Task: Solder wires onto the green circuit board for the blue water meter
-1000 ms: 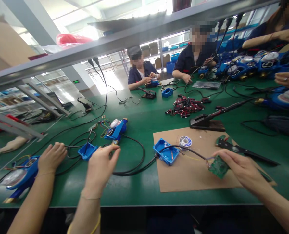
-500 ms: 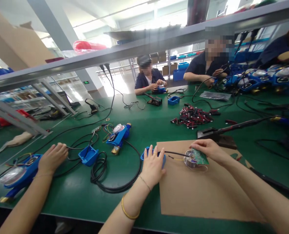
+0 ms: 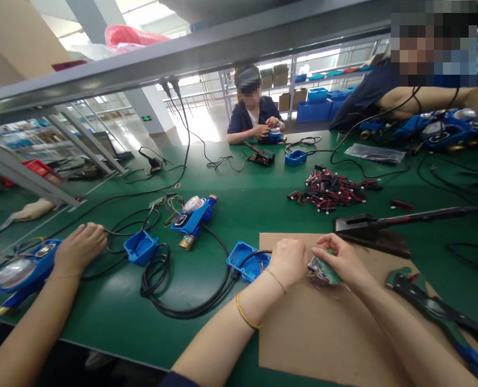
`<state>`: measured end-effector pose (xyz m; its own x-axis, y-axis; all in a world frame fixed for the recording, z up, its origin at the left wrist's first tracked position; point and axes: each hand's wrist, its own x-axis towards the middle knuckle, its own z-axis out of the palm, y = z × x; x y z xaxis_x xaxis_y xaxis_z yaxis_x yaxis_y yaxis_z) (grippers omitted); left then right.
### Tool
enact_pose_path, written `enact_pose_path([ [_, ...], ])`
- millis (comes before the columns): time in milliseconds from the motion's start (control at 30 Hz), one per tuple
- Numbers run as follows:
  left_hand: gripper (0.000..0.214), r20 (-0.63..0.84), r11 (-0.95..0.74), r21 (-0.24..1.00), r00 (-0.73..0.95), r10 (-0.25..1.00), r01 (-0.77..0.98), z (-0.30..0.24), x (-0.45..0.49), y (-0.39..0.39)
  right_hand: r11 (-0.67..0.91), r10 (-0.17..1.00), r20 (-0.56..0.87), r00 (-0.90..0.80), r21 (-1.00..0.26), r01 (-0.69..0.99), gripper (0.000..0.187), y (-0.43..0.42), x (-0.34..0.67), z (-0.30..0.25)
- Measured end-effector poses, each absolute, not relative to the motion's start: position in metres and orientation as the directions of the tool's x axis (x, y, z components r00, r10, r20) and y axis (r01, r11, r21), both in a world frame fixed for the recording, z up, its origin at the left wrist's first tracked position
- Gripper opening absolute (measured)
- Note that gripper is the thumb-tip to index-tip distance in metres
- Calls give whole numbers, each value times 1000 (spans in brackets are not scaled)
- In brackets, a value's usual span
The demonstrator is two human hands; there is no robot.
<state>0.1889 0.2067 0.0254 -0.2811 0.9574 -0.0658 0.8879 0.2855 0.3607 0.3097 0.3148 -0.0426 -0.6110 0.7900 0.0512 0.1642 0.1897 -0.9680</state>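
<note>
My right hand pinches a small green circuit board over a brown cardboard sheet. My left hand, with a gold bangle on its wrist, is curled closed right against the board's left edge; what its fingers grip is hidden. A black cable runs from there through an open blue plastic housing and loops on the green table. A clear solder spool shows faintly under the board.
A co-worker's hand rests at the left by a blue water meter and a second blue housing. Another blue meter lies mid-table. A soldering iron stand, pliers and a connector pile lie to the right. People work across the table.
My left hand left the blue housing and moved right to close beside the circuit board. My right hand with the board stayed over the cardboard. The cable loop has shifted a little.
</note>
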Motion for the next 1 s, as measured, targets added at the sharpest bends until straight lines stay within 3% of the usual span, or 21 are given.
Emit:
enact_pose_path([
  [200,21,-138,300,338,-269,953,892,29,159,225,165,734,-18,-679,-965,204,47,308,306,-41],
  [367,26,-28,379,276,-387,922,883,30,107,299,238,670,-32,-742,-937,255,54,309,310,-33],
  [467,26,58,379,250,-404,913,891,22,88,341,265,701,-13,-713,-924,277,60,310,313,-32],
  [667,15,113,301,213,-330,937,929,-4,75,376,136,767,-41,-640,-965,224,63,314,317,-53],
  [767,13,191,308,234,-354,916,922,6,68,372,155,810,32,-586,-975,160,59,323,325,-58],
  [867,17,373,255,268,-344,862,929,43,63,352,230,899,139,-416,-957,177,52,327,337,-43],
  [1000,19,559,97,265,-235,795,959,106,80,290,504,857,450,-251,-832,231,36,300,339,5],
])
